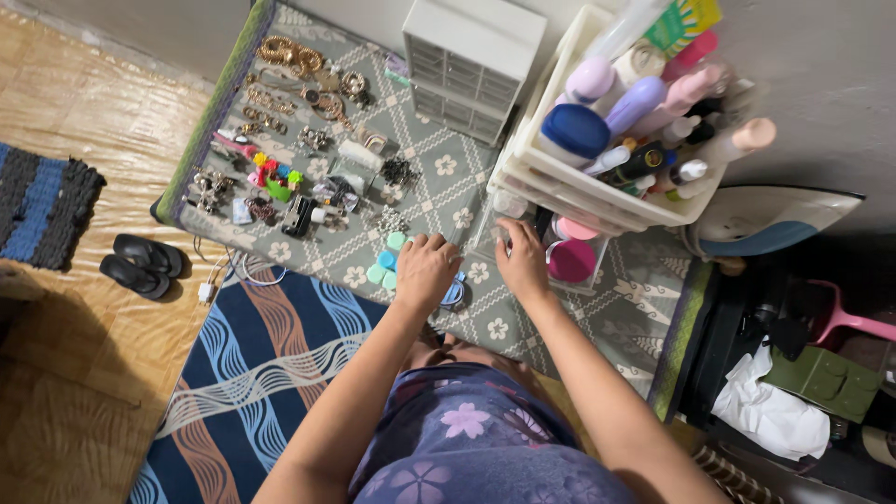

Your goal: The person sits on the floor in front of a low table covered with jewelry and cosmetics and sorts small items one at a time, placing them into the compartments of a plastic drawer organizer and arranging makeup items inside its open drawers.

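The clear drawer (560, 245) at the foot of the white organiser (597, 201) sits just right of the frame's centre, pulled out toward the person, with a round pink compact (571, 260) and other small pink pieces inside. It lies directly ahead of the right hand (523, 264), whose fingers (509, 231) reach up the frame to touch the drawer's near left corner; they are slightly spread and curled down on the edge, not visibly clamped around anything. The drawer's long side runs left to right across the frame, so the right hand meets it at one end and is plainly the nearer hand.

The left hand (425, 271) rests just left of it, palm down on the patterned mat (439, 187), fingers loosely together and bent over a cluster of small mint and blue pieces (385, 264); whether it grips any of them I cannot tell, as the hand covers them.

Above the drawer, the organiser's top tray is packed with bottles and tubes (644, 112) in lilac, pink, navy and white. A small white drawer chest (471, 61) stands at top centre. Toward the upper left of the mat lie rows of gold jewellery (294, 79) and hair clips (271, 177). A striped blue rug (261, 364) lies at lower left, black sandals (140, 264) beside it, and an iron (775, 219) at the right.
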`<state>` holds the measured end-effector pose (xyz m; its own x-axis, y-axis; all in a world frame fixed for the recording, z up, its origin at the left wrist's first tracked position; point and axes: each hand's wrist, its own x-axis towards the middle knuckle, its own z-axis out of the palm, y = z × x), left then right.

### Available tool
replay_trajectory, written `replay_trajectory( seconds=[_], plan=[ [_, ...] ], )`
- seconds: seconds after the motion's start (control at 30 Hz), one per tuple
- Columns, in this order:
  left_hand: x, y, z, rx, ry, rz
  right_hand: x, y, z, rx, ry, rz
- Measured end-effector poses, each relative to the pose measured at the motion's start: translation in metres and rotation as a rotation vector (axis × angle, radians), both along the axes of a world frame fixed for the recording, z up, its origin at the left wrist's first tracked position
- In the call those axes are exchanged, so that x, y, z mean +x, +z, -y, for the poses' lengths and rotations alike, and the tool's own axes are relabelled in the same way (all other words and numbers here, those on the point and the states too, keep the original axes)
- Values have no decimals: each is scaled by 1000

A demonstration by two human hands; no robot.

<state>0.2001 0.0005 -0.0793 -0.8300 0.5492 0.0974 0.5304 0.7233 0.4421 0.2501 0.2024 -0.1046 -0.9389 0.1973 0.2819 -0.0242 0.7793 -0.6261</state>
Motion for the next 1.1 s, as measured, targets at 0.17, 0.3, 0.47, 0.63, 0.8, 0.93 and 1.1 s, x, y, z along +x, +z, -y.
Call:
replay_trajectory(
  seconds=[0.17, 0.3, 0.47, 0.63, 0.8, 0.93, 1.1],
  plan=[
    [-2, 5, -13, 63, -42, -8, -24, -22, -23, 213, -12, 95],
    [-7, 3, -17, 66, -52, 10, -29, -28, -22, 323, -39, 108],
    [-14, -2, -14, 45, -48, 14, -19, -28, -21, 218, 6, 191],
    [-17, -7, -12, 30, 1, 68, -23, -29, -22, 104, 13, 160],
    [-26, -12, -3, 90, 114, 73, -26, -27, -23, 124, -4, 141],
    [-44, -13, 8, 188, 212, 109, -11, -9, -22, -82, -140, 199],
    [-61, -13, 19, 305, 321, 132, -7, 25, -5, -310, -197, 210]
  ],
)
